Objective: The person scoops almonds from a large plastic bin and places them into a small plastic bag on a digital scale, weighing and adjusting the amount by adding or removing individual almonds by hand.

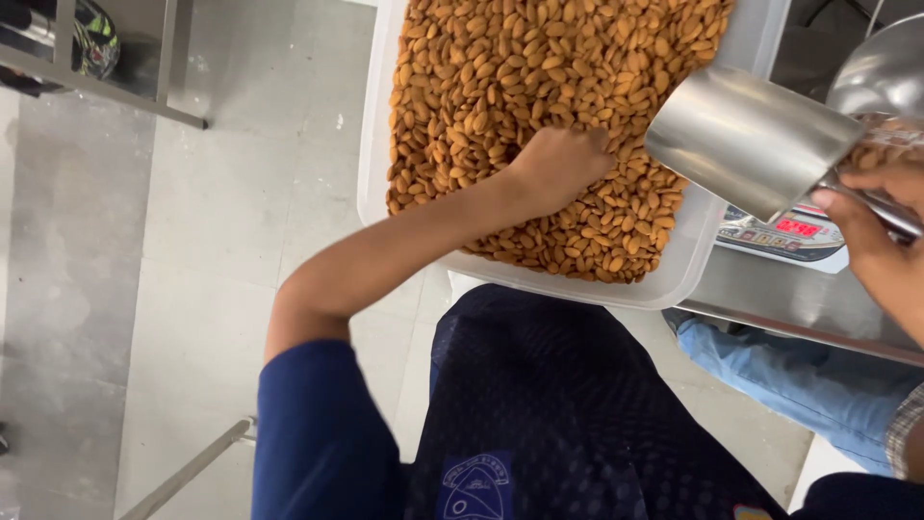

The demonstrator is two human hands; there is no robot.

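— So, what has the left hand [558, 164] got?
— It's pushed down into the almonds [500, 87], fingers buried among them, so I can't tell whether they are curled shut or spread.
— And the right hand [881, 241]?
— Fingers closed on the handle of a steel scoop [746, 140], held tilted over the right edge of the tub.
— Where do the almonds sit?
— Heaped in a translucent plastic tub [371, 173], just ahead of the person's lap.
— Anything beside it?
— A digital scale [784, 234] with a red display on a metal counter [799, 299], under the scoop; pale floor tiles [221, 221] to the left.
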